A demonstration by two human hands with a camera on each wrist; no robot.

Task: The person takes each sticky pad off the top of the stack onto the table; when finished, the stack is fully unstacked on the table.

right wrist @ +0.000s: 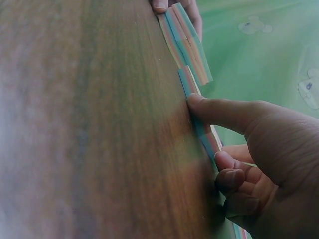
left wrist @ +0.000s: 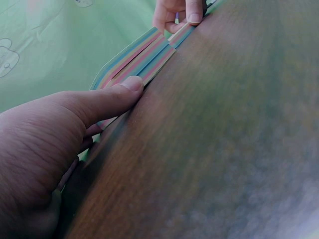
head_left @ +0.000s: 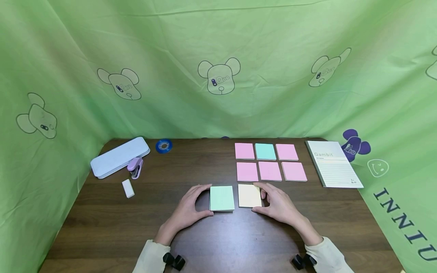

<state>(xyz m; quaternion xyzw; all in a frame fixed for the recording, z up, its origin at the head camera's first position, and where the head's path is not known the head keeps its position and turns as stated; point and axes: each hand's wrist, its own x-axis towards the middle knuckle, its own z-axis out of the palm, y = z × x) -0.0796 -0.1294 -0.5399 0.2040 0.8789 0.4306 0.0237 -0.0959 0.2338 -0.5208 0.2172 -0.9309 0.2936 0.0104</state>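
My left hand (head_left: 187,207) grips a thick stack of sticky notes (head_left: 222,198) with a green top sheet, thumb at the near edge and fingers at the far edge. The left wrist view shows this stack's layered coloured edges (left wrist: 137,59), slightly fanned, beside the thumb. Just to its right, a thinner sticky note pad (head_left: 247,195) with a cream top lies on the table. My right hand (head_left: 280,204) pinches that pad between thumb and index finger at its right side. Blue and pink layers of the pad (right wrist: 185,79) show in the right wrist view; the other fingers curl beside it.
Behind the hands, pink sticky note pads (head_left: 247,172) and one turquoise pad (head_left: 265,151) form two rows. A notebook (head_left: 334,165) lies at right. On the left are a pencil case (head_left: 119,157), a purple stapler (head_left: 135,168), an eraser (head_left: 128,188) and blue tape (head_left: 164,146).
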